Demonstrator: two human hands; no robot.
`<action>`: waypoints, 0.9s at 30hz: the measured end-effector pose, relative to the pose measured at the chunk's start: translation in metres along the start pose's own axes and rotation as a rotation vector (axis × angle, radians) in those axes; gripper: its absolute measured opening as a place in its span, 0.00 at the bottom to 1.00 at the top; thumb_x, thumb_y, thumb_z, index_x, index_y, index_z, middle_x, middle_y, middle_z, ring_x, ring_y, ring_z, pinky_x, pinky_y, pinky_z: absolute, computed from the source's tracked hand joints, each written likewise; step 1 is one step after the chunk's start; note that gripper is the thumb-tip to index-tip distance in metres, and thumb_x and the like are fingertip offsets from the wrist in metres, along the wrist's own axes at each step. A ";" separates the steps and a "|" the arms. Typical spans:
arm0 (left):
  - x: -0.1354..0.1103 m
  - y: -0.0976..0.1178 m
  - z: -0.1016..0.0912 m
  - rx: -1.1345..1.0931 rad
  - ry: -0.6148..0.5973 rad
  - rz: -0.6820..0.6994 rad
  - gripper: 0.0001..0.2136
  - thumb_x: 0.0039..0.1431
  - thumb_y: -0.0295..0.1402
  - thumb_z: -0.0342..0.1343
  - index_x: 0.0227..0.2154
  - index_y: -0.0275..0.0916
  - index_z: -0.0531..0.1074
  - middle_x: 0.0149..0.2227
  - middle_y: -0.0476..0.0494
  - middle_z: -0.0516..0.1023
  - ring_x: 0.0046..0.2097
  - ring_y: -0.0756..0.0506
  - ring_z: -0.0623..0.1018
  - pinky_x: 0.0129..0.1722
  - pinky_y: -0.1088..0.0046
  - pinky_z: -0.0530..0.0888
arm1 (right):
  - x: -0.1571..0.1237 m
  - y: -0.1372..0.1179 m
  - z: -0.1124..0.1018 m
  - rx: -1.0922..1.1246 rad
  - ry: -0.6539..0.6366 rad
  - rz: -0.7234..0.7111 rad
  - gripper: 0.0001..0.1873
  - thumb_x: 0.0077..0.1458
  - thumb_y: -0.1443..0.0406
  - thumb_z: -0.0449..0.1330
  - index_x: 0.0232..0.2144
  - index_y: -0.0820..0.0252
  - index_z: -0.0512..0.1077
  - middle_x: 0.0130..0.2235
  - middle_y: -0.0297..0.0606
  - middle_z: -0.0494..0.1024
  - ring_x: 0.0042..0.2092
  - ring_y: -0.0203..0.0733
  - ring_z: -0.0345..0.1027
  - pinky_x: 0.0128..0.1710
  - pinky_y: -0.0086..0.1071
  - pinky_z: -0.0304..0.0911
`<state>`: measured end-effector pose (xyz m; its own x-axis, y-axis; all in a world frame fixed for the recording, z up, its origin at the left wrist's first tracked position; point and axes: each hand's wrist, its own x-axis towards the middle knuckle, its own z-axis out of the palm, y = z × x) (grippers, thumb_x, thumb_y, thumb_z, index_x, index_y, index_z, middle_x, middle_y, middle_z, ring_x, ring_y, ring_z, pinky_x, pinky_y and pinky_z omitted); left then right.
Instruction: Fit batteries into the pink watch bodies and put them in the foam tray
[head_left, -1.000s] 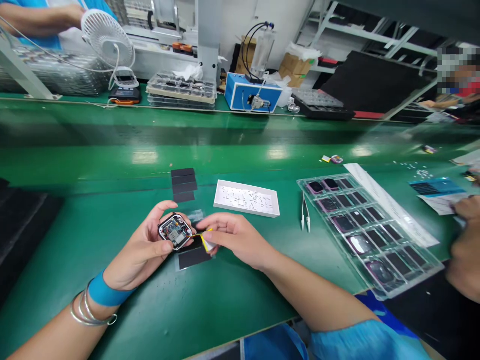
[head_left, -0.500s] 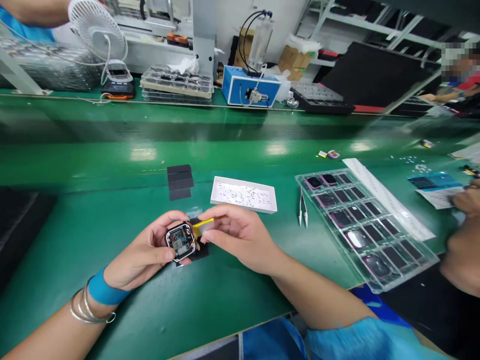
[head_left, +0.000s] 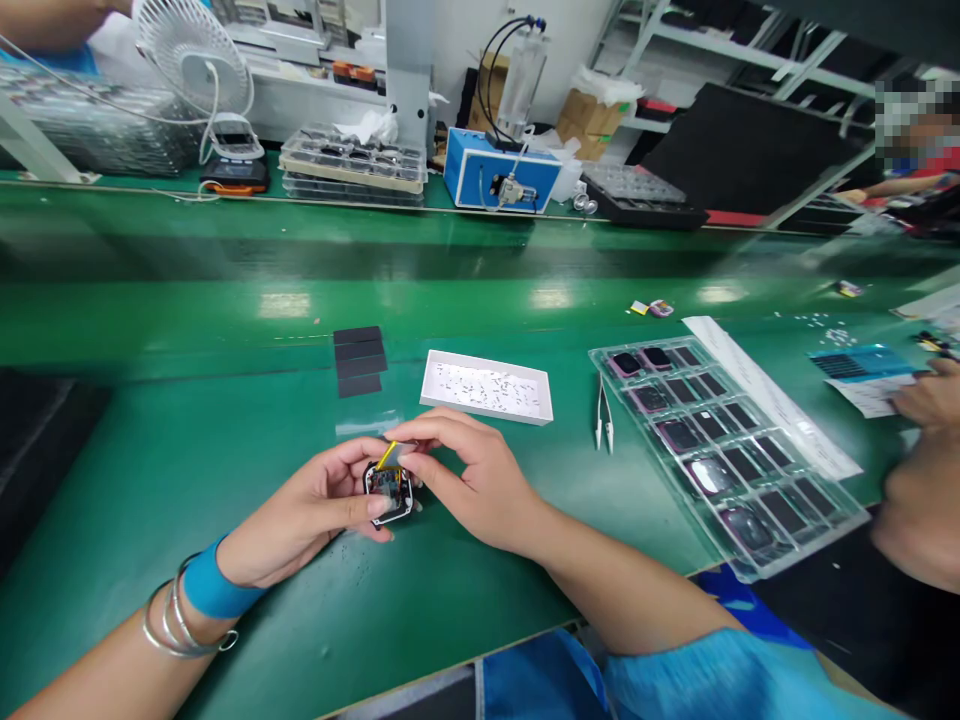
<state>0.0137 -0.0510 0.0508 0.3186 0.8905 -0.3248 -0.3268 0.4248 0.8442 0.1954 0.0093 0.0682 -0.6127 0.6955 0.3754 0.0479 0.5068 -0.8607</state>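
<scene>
Green matting (head_left: 225,450) covers a long factory bench, with a white desk fan (head_left: 191,50) and a blue control box (head_left: 501,178) on the far side.

At the left, the person's left hand (head_left: 315,510), with a blue band and silver bangles at the wrist, closes its thumb and fingers around the rim of one small square watch case with a bare circuit board (head_left: 388,492), holding it just above the mat. Touching it from the right, the right hand (head_left: 472,480) pinches one thin silver battery pouch with a yellow edge (head_left: 394,453) between thumb and forefinger.

A second ago that pouch hung out to the right of the case, with the board fully in view. Now it is tilted over the case's upper edge and hides part of the board, so the pouch appears to be going in over the board. Both hands have also drifted a little to the right.

Behind the hands lie four black rectangular strips (head_left: 360,360) in a column. To their right come:
- one shallow white tray of tiny parts (head_left: 525,412)
- one pair of white tweezers (head_left: 604,425)
- one clear plastic pocketed tray (head_left: 817,535), where several pockets hold dark, purple-rimmed pieces too blurred to count
- one long white paper strip (head_left: 772,400) along the tray's far side

At the far right is a co-worker's hand (head_left: 922,500).
</scene>
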 end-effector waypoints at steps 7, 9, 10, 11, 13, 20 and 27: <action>0.002 -0.003 -0.002 -0.174 0.024 0.022 0.13 0.55 0.32 0.56 0.44 0.40 0.74 0.44 0.39 0.75 0.42 0.41 0.75 0.38 0.64 0.79 | 0.000 0.004 0.000 -0.062 0.017 -0.028 0.12 0.58 0.70 0.55 0.44 0.55 0.71 0.41 0.37 0.75 0.44 0.38 0.68 0.46 0.35 0.64; 0.001 -0.004 -0.002 -0.198 0.061 0.030 0.12 0.55 0.32 0.56 0.42 0.38 0.75 0.42 0.38 0.76 0.41 0.40 0.76 0.37 0.63 0.79 | 0.000 0.004 0.001 -0.062 0.020 -0.040 0.12 0.58 0.70 0.55 0.44 0.55 0.71 0.41 0.37 0.75 0.44 0.37 0.68 0.46 0.34 0.64; 0.001 -0.004 -0.002 -0.198 0.080 0.027 0.12 0.54 0.31 0.56 0.41 0.38 0.76 0.41 0.38 0.77 0.41 0.40 0.76 0.36 0.63 0.79 | -0.001 0.004 0.001 -0.063 0.021 -0.048 0.12 0.58 0.70 0.55 0.44 0.55 0.72 0.41 0.37 0.75 0.44 0.37 0.68 0.46 0.34 0.65; 0.001 -0.004 -0.001 -0.195 0.097 0.024 0.11 0.54 0.31 0.57 0.40 0.38 0.76 0.40 0.38 0.77 0.40 0.40 0.77 0.36 0.63 0.79 | -0.001 0.004 0.002 -0.067 0.020 -0.054 0.12 0.58 0.70 0.55 0.44 0.55 0.72 0.41 0.37 0.75 0.44 0.37 0.68 0.46 0.34 0.65; 0.001 -0.004 0.000 -0.188 0.112 0.019 0.11 0.53 0.31 0.58 0.40 0.38 0.77 0.39 0.39 0.78 0.38 0.41 0.77 0.35 0.64 0.79 | -0.001 0.004 0.002 -0.074 0.014 -0.058 0.12 0.59 0.70 0.55 0.44 0.55 0.71 0.41 0.37 0.75 0.44 0.37 0.68 0.46 0.33 0.65; 0.001 -0.002 -0.001 -0.179 0.075 0.027 0.13 0.53 0.32 0.59 0.42 0.37 0.76 0.39 0.36 0.78 0.38 0.41 0.78 0.35 0.65 0.79 | 0.000 0.004 0.001 -0.078 0.011 -0.059 0.12 0.59 0.70 0.55 0.44 0.56 0.71 0.41 0.37 0.76 0.43 0.37 0.69 0.46 0.33 0.65; 0.001 -0.003 -0.002 -0.171 0.087 0.033 0.12 0.53 0.31 0.58 0.41 0.37 0.77 0.39 0.36 0.79 0.38 0.41 0.78 0.35 0.65 0.79 | 0.000 0.004 0.002 -0.075 0.022 -0.061 0.11 0.58 0.70 0.55 0.43 0.56 0.72 0.41 0.37 0.76 0.43 0.37 0.69 0.45 0.33 0.65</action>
<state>0.0134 -0.0512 0.0470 0.2295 0.9120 -0.3399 -0.4845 0.4100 0.7728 0.1938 0.0102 0.0637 -0.5988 0.6727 0.4347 0.0702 0.5847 -0.8082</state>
